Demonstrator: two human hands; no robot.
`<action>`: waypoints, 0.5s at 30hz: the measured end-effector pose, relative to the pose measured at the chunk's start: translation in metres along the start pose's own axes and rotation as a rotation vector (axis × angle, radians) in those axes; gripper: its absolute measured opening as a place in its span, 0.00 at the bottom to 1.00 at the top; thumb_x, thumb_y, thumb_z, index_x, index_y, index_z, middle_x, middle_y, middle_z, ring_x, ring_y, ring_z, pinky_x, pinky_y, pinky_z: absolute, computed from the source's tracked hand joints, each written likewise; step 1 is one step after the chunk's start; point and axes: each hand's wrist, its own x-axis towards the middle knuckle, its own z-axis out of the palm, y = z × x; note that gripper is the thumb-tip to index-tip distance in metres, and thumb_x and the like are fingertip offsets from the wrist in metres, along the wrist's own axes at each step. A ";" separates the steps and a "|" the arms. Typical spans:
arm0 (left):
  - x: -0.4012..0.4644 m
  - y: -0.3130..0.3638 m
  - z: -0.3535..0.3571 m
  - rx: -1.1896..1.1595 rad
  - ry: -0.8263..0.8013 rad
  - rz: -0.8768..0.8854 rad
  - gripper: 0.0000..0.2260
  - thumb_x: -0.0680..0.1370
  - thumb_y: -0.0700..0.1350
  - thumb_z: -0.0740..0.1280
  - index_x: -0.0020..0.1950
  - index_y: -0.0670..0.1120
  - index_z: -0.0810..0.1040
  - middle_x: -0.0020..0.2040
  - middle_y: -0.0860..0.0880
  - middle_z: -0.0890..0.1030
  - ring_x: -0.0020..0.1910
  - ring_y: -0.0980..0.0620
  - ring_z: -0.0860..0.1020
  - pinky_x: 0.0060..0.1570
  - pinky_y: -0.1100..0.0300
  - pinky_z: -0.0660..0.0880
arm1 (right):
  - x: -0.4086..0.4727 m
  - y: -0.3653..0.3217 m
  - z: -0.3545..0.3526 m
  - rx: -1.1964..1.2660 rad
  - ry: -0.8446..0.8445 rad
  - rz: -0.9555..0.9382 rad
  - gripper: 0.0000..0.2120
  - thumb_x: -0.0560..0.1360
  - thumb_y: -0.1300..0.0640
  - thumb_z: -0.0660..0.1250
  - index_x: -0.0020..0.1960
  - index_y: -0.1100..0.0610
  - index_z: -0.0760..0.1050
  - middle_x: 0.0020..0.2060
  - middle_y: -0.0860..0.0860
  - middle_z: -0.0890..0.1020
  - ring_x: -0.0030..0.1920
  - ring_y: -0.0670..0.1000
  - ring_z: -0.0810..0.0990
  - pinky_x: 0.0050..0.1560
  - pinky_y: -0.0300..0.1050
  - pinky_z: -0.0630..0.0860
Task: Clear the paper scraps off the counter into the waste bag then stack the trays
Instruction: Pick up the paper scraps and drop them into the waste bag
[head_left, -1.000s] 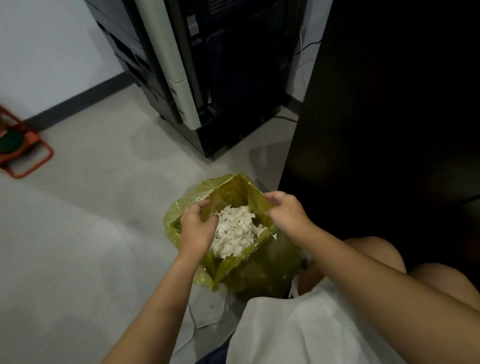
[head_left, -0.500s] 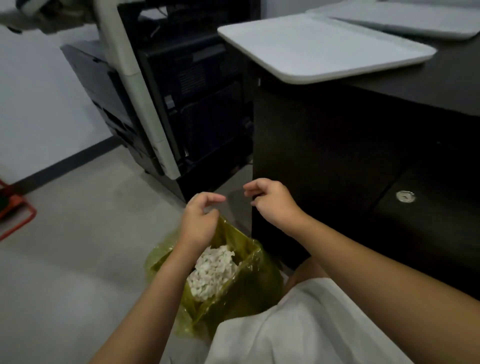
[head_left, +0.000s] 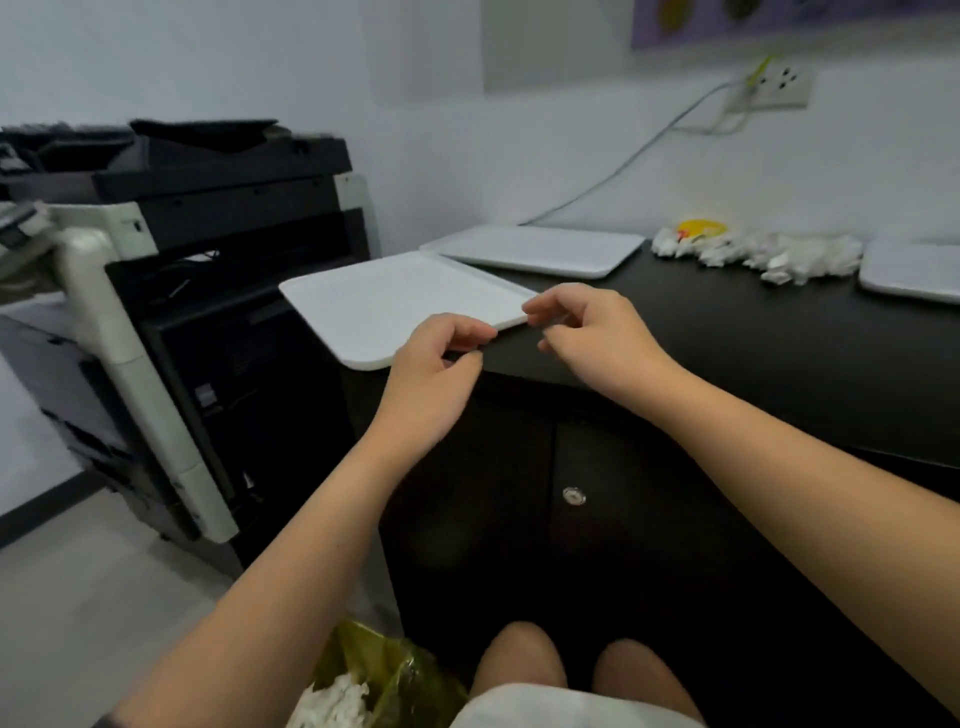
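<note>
A: From the head camera, we have both hands up at the front edge of the black counter (head_left: 753, 374). Our left hand (head_left: 434, 371) and right hand (head_left: 597, 338) each have loosely curled fingers, and as far as we can tell they hold nothing.

B: And the thing the next move turns on?

A: The nearest flat white rectangular plastic tray (head_left: 400, 306) lies just beyond our fingertips, overhanging the counter's left corner, its long axis running from near left to far right. Our right hand sits at its near right corner, possibly touching; our left hand is at its near edge. A second white tray (head_left: 535, 249) lies behind it, and a third white tray (head_left: 914, 270) far right.

B: Are the scraps gone?

A: No. A heap of crumpled white paper scraps (head_left: 763, 254) is still on the counter, well to the right of our right hand, which is the nearer one. The translucent yellow-green waste bag (head_left: 395, 670) stands on the floor by our knees.

B: What differs from half a second ago?

A: We have raised our hands from just above the bag's mouth to counter height, and our view has tilted up with them.
</note>
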 end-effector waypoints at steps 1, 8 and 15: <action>0.012 0.008 0.011 0.007 -0.022 0.024 0.16 0.74 0.35 0.63 0.46 0.57 0.76 0.50 0.58 0.79 0.50 0.64 0.76 0.50 0.71 0.71 | 0.003 0.005 -0.017 -0.025 0.035 0.008 0.19 0.72 0.69 0.58 0.56 0.55 0.78 0.49 0.50 0.81 0.47 0.48 0.79 0.42 0.30 0.71; 0.086 0.034 0.113 0.098 -0.273 0.122 0.14 0.74 0.34 0.62 0.52 0.50 0.78 0.52 0.52 0.77 0.49 0.59 0.75 0.44 0.80 0.67 | 0.018 0.070 -0.124 -0.189 0.256 0.142 0.19 0.72 0.70 0.59 0.58 0.58 0.77 0.52 0.54 0.80 0.48 0.50 0.76 0.49 0.39 0.70; 0.137 0.036 0.223 0.181 -0.422 0.197 0.15 0.74 0.34 0.61 0.57 0.46 0.77 0.52 0.53 0.73 0.52 0.57 0.72 0.54 0.67 0.67 | 0.015 0.151 -0.192 -0.310 0.465 0.295 0.21 0.73 0.71 0.57 0.64 0.58 0.73 0.58 0.54 0.74 0.59 0.51 0.74 0.54 0.36 0.65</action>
